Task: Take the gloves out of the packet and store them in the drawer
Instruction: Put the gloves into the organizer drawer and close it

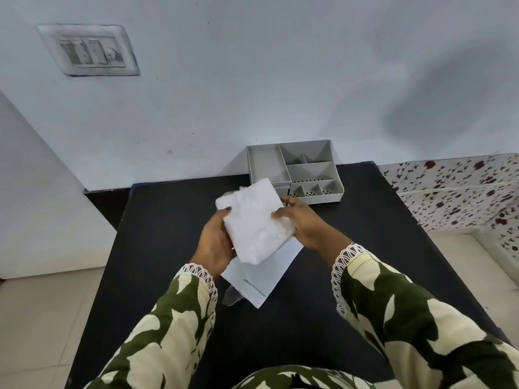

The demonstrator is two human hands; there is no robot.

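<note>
A white stack of gloves is held above the black table, between both hands. My left hand grips its left side from below. My right hand grips its right edge. Under the stack hangs the flat white packet, with a bit of clear plastic below it; which hand holds it is hidden. A grey organizer with several compartments and a small drawer front stands at the table's far edge, just beyond the gloves.
A white wall with a switch plate rises behind the table. A floral-patterned surface lies to the right. Pale floor tiles show on the left.
</note>
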